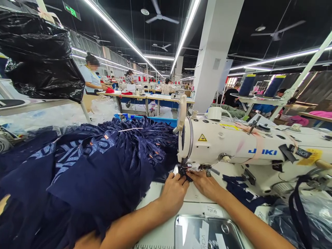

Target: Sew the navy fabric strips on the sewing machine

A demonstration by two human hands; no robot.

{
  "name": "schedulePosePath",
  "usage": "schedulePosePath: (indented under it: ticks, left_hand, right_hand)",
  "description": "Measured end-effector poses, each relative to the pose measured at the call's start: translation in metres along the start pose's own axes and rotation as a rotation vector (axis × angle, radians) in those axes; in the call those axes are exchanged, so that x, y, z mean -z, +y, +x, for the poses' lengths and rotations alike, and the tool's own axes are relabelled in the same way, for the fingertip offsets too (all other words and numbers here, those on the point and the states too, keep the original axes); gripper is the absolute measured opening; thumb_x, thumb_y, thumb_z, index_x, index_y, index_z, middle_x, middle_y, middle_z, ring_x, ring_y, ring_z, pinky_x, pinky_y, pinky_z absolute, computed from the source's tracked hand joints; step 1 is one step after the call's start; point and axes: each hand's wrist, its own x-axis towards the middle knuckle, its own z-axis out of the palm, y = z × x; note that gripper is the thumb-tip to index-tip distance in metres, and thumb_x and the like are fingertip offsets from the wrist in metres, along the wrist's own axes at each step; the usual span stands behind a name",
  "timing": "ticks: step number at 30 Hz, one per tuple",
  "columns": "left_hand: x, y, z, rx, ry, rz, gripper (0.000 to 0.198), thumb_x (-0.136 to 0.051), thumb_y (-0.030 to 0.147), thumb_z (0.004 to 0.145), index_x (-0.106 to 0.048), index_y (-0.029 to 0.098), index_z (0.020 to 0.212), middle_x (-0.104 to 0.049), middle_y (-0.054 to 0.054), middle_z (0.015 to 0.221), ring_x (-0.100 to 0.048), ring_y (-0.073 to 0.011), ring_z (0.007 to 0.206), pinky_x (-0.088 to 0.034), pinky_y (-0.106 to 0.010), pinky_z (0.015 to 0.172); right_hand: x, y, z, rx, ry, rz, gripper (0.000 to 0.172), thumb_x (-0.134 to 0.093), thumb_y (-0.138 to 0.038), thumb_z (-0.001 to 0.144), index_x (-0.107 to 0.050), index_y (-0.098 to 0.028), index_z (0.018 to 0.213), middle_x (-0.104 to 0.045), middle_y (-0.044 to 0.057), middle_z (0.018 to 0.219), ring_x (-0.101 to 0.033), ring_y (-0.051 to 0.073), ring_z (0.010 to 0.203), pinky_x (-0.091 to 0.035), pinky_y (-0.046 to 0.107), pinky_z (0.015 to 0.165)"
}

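Note:
A white sewing machine (207, 141) stands across the table, its needle end at the middle of the view. Under that end lies a small dark navy fabric piece (185, 172), mostly covered by fingers and the presser foot area. My left hand (173, 189) is closed on its near left side, fingertips curled together. From the right, my right hand (204, 185) pinches the same piece close to the needle. Left of the machine, a large heap of navy fabric pieces (98, 193) with pale lettering is piled up beside my left forearm.
A metal tray (230, 238) with white labels lies between my forearms. Navy strips (234, 188) and a clear plastic bag (316, 214) are at right. Thread cones (247, 85) stand behind the machine. A black plastic cover (43, 55) hangs upper left. Another person (90, 76) works at a farther table.

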Motion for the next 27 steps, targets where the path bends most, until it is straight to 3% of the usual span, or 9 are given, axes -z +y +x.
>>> schedulePosePath:
  ticks: [6, 10, 14, 20, 27]
  left_hand:
    - [0.005, -0.019, -0.009, -0.065, 0.036, -0.114, 0.021, -0.049, 0.0, 0.076, -0.058, 0.015, 0.087, -0.065, -0.003, 0.093, -0.052, -0.0195, 0.094, -0.029, -0.036, 0.08]
    - [0.011, -0.034, -0.009, -0.058, 0.069, -0.184, 0.026, -0.047, -0.004, 0.074, -0.059, 0.016, 0.087, -0.065, -0.001, 0.084, -0.053, -0.0166, 0.088, -0.031, -0.032, 0.078]
    - [0.01, -0.035, -0.008, -0.049, 0.123, -0.177, 0.033, -0.046, -0.003, 0.072, -0.06, 0.014, 0.097, -0.061, -0.005, 0.092, -0.05, -0.0182, 0.089, -0.034, -0.032, 0.077]
    - [0.006, -0.031, -0.011, -0.047, 0.112, -0.155, 0.041, -0.046, -0.004, 0.069, -0.06, 0.016, 0.102, -0.055, -0.006, 0.099, -0.047, -0.0203, 0.092, -0.037, -0.033, 0.075]
    - [0.009, -0.032, -0.014, -0.076, 0.047, -0.156, 0.039, -0.046, 0.0, 0.072, -0.058, 0.015, 0.105, -0.056, -0.007, 0.111, -0.046, -0.0216, 0.098, -0.035, -0.036, 0.079]
  right_hand:
    - [0.001, -0.003, -0.003, -0.021, 0.067, 0.148, 0.028, -0.037, -0.016, 0.086, -0.063, -0.016, 0.095, -0.064, 0.01, 0.093, -0.06, 0.019, 0.083, -0.051, 0.033, 0.072]
    - [0.004, -0.012, -0.003, -0.001, 0.045, 0.224, 0.027, -0.038, -0.017, 0.086, -0.062, -0.015, 0.099, -0.061, 0.01, 0.093, -0.058, 0.018, 0.083, -0.051, 0.032, 0.072]
    - [0.002, -0.018, -0.002, -0.035, 0.042, 0.248, 0.027, -0.039, -0.017, 0.086, -0.061, -0.015, 0.102, -0.059, 0.01, 0.092, -0.056, 0.019, 0.084, -0.05, 0.034, 0.074]
    - [-0.002, -0.011, -0.006, -0.06, 0.044, 0.383, 0.027, -0.039, -0.017, 0.086, -0.062, -0.021, 0.101, -0.059, 0.007, 0.097, -0.057, 0.017, 0.087, -0.049, 0.03, 0.075]
    - [0.003, -0.012, -0.006, 0.016, 0.034, 0.25, 0.027, -0.036, -0.016, 0.087, -0.059, -0.017, 0.103, -0.058, 0.01, 0.095, -0.056, 0.018, 0.084, -0.049, 0.032, 0.073]
